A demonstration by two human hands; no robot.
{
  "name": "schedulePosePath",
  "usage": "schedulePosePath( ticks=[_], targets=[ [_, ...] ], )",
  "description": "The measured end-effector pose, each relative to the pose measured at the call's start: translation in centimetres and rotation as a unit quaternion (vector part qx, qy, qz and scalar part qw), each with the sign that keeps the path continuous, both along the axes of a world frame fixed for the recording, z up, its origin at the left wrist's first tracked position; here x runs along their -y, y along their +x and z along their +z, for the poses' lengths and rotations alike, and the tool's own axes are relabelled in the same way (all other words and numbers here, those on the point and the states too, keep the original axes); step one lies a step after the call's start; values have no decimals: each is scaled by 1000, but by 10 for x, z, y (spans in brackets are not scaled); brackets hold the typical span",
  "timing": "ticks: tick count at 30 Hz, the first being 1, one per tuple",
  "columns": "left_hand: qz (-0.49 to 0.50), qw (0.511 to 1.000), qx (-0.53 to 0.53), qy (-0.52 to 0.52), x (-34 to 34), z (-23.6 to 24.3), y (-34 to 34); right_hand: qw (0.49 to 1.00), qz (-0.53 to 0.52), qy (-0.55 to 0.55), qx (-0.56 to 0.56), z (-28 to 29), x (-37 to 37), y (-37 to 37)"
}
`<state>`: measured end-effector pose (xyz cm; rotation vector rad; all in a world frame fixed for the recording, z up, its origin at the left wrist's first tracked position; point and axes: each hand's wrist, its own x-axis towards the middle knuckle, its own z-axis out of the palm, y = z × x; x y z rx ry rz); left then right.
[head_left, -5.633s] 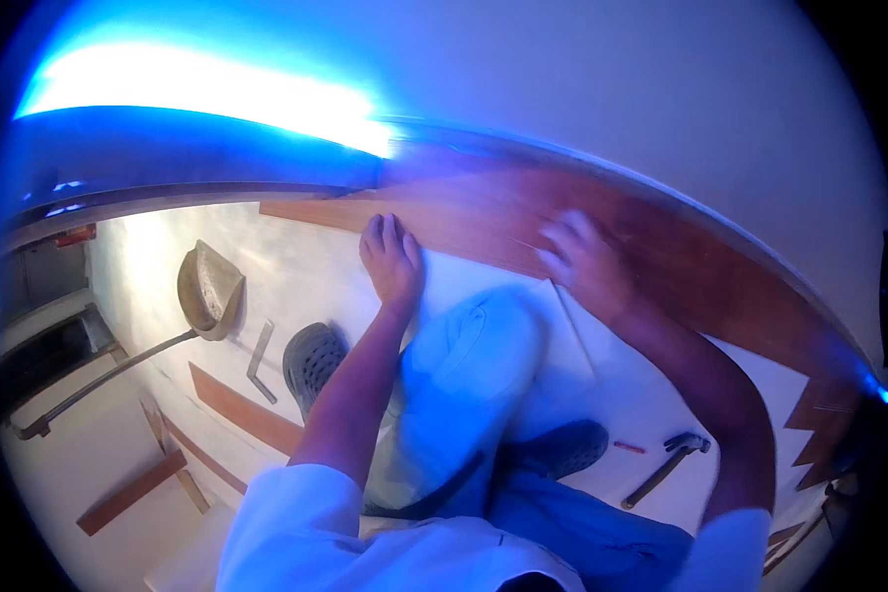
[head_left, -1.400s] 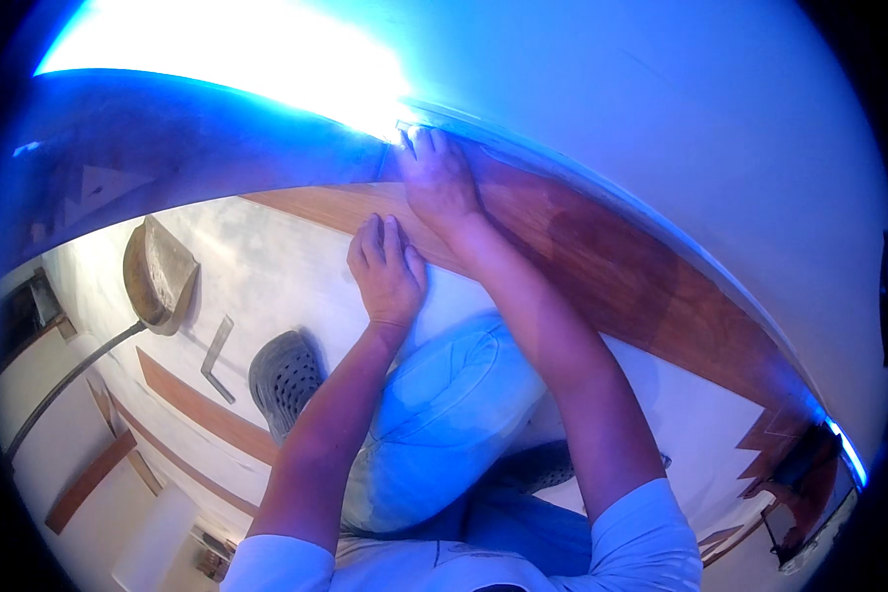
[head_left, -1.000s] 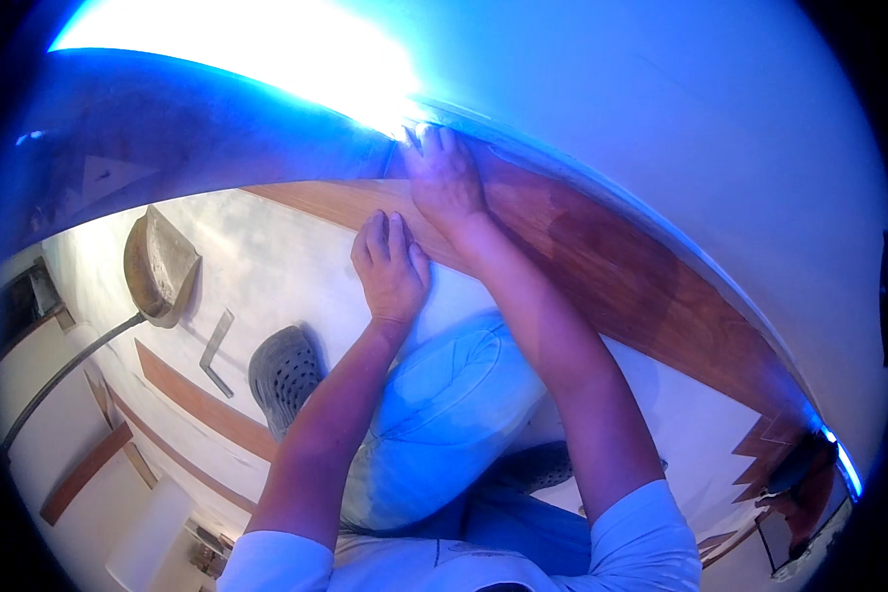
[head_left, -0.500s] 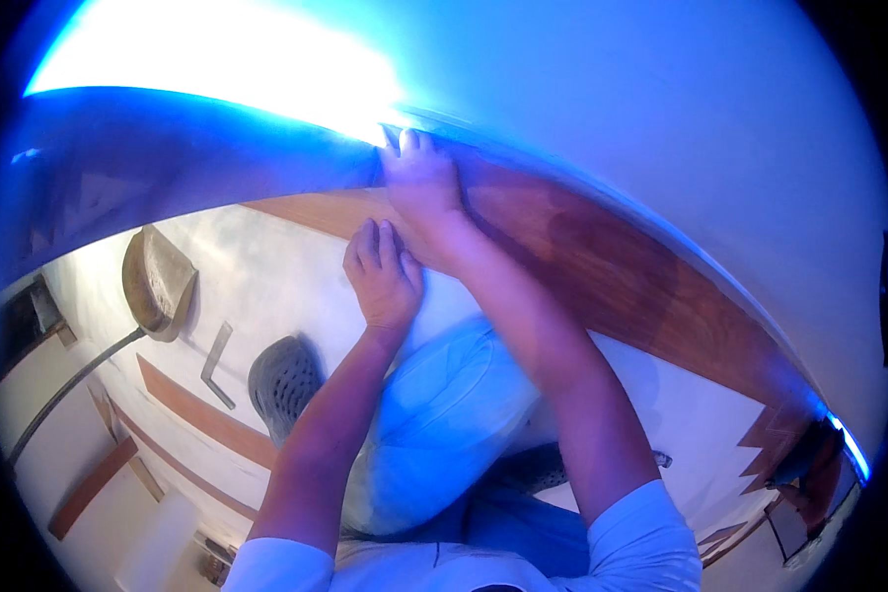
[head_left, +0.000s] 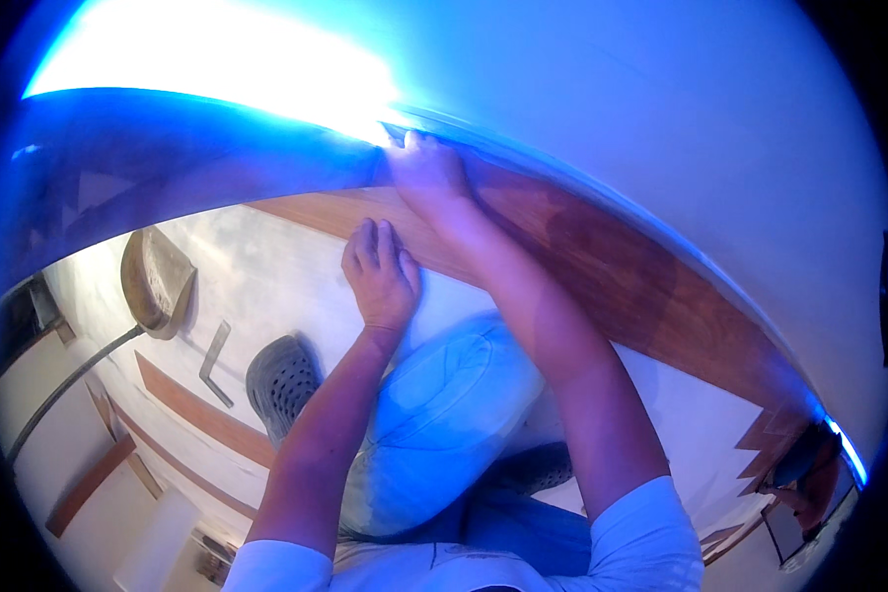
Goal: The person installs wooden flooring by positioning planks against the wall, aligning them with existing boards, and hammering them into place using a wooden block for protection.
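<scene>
My left hand (head_left: 379, 281) lies on the near edge of a light brown wood floor plank (head_left: 311, 212), fingers stretched forward and a little apart. Farther off and to the right, my right hand (head_left: 428, 178) is at the seam by the wall, over the reddish-brown planks (head_left: 587, 242). Its fingers are curled, and a small dark thin piece (head_left: 395, 130) shows at the fingertips; its kind is hidden by glare. My right forearm passes over the planks.
A long-handled dustpan (head_left: 158, 286), a metal carpenter's square (head_left: 216, 365) and loose plank strips (head_left: 202, 409) lie on the pale floor at left. My dark clog (head_left: 282, 380) is beside them. A pale wall (head_left: 681, 109) rises beyond; another person (head_left: 809, 483) is at far right.
My right hand has shifted slightly right and nearer, its fingers curling more; a dark piece now shows at its tips. My left hand has stayed nearly in place.
</scene>
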<state>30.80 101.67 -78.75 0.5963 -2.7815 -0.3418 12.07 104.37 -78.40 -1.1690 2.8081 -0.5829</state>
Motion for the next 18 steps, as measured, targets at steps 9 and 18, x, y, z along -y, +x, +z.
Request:
schedulePosePath(
  ticks=[9,18],
  targets=[
    [6,1000,1,15,2,1,2,996,18,-63,-53,-17,-10,18],
    [-4,1000,-6,9,4,3,2,992,101,-57,41,5,-94,30]
  ],
)
